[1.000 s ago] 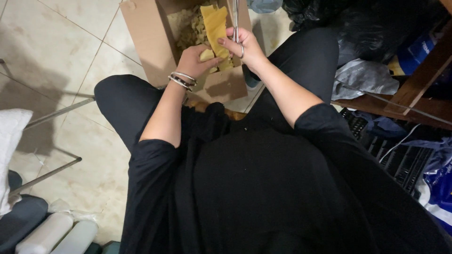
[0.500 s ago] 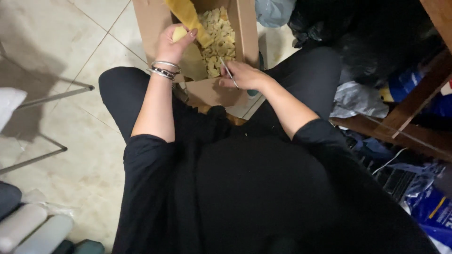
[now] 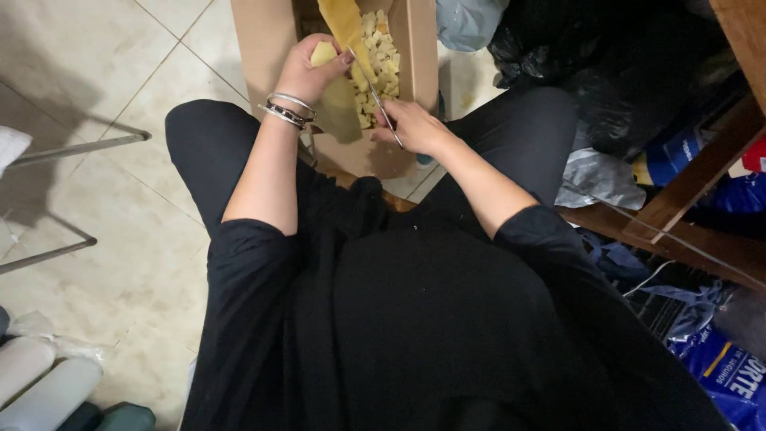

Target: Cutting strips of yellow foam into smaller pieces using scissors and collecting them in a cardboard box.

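Observation:
My left hand [image 3: 307,65], with bangles on the wrist, grips a long yellow foam strip [image 3: 345,28] that hangs over an open cardboard box [image 3: 259,40]. Just right of it, my right hand [image 3: 415,128] is closed on a pair of scissors [image 3: 378,97] whose blades point up toward the strip. Inside the box lie several small yellow foam pieces [image 3: 379,56]. The box stands on the floor between my knees.
Beige floor tiles [image 3: 120,80] spread to the left, with thin metal chair legs [image 3: 76,148]. Black bags [image 3: 574,56], a grey bag [image 3: 602,179], blue packs [image 3: 722,363] and a wooden frame [image 3: 694,179] crowd the right. Pale cylinders [image 3: 36,383] lie bottom left.
My view has shifted so the box sits higher in frame. The left hand rose with the strip; the right hand with the scissors moved from the box edge up toward the strip.

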